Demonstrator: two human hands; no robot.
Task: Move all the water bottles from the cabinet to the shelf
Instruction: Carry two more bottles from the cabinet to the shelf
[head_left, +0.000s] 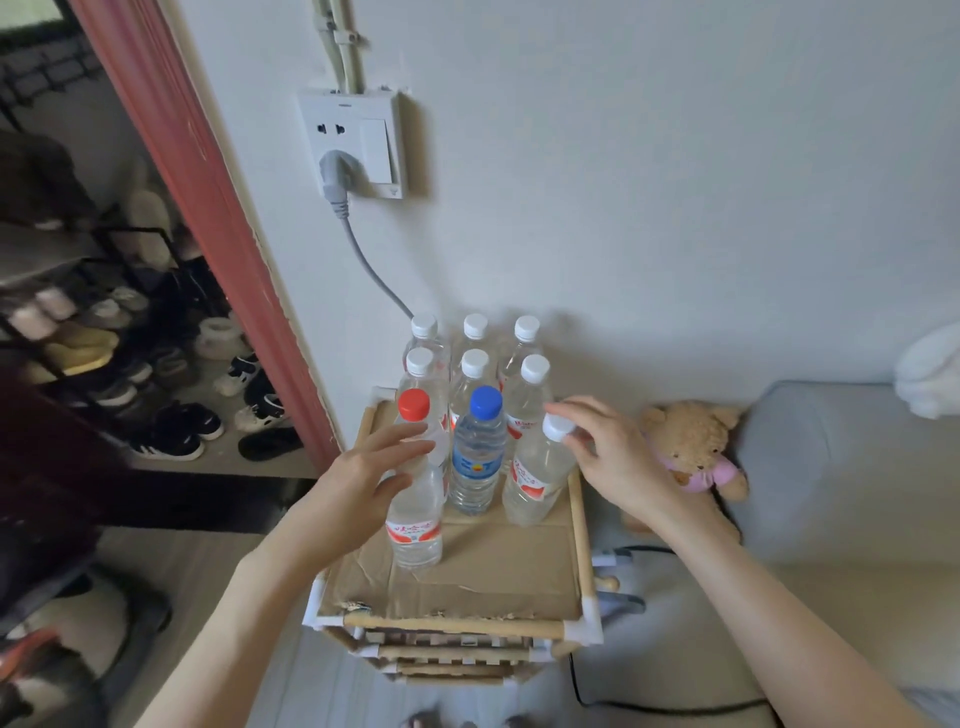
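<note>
Several water bottles stand on the cardboard-covered top of a small wooden shelf (452, 626). White-capped ones (474, 364) fill the back rows by the wall. In front stand a red-capped bottle (415, 525), a blue-capped bottle (477, 457) and a tilted white-capped bottle (535, 483). My left hand (358, 483) is spread loosely around the red-capped bottle's shoulder, thumb in front and fingers behind. My right hand (613, 457) pinches the cap of the tilted white-capped bottle at the shelf's right edge.
A wall socket (353, 145) with a grey plug and cord hangs above the bottles. A teddy bear (691, 441) leans on a grey cushion (831, 467) to the right. A shoe rack (130, 364) fills the doorway at left. A black cable (623, 702) runs over the floor.
</note>
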